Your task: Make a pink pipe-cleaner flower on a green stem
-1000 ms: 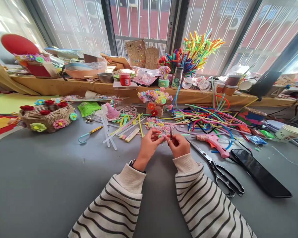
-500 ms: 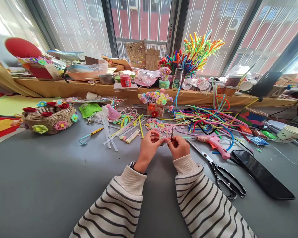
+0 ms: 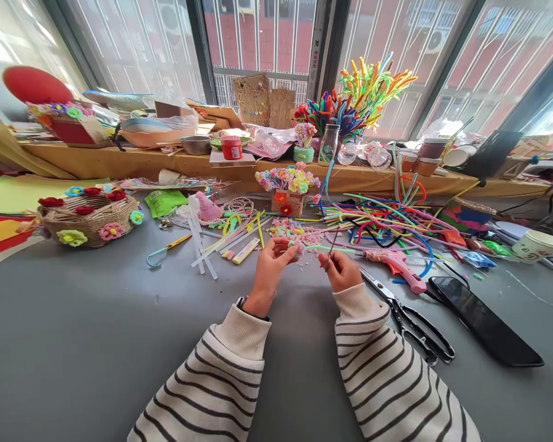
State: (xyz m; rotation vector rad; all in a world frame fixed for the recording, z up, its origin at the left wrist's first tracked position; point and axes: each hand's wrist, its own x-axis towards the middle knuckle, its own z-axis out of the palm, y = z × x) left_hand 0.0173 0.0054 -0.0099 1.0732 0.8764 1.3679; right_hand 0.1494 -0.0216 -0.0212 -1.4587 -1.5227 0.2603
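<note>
From where I stand, the grey table (image 3: pixel 120 344) spreads beneath and all around the fingers. Beyond the right fingers, off to their right, sprawls a tangled heap of coloured pipe cleaners (image 3: pixel 373 221). Well out to the left of the left fingers sits a woven basket (image 3: pixel 92 230) trimmed with bright blossoms. A black glossy slab (image 3: pixel 486 322) lies well to the right of the right fingers and nearer the person, with large scissors (image 3: pixel 391 296) between the two. A pink glue gun (image 3: pixel 399 261) rests just right of the right fingers, and straight beyond the left fingers stands a box of little flowers (image 3: pixel 288 184).

The left hand (image 3: pixel 268 269) and the right hand (image 3: pixel 344 271) are held apart, near each other. The right fingers are curled tight around a slim dark metal tool (image 3: pixel 333 244), its tip pointing up and away. The left fingertips are pinched together on a small pink flower (image 3: pixel 298 247). A pale green strand (image 3: pixel 316 248) runs between the flower and the right fingers; I can't tell whether it joins the flower. Tiny pink scraps (image 3: pixel 306 235) lie scattered just past the fingertips.
</note>
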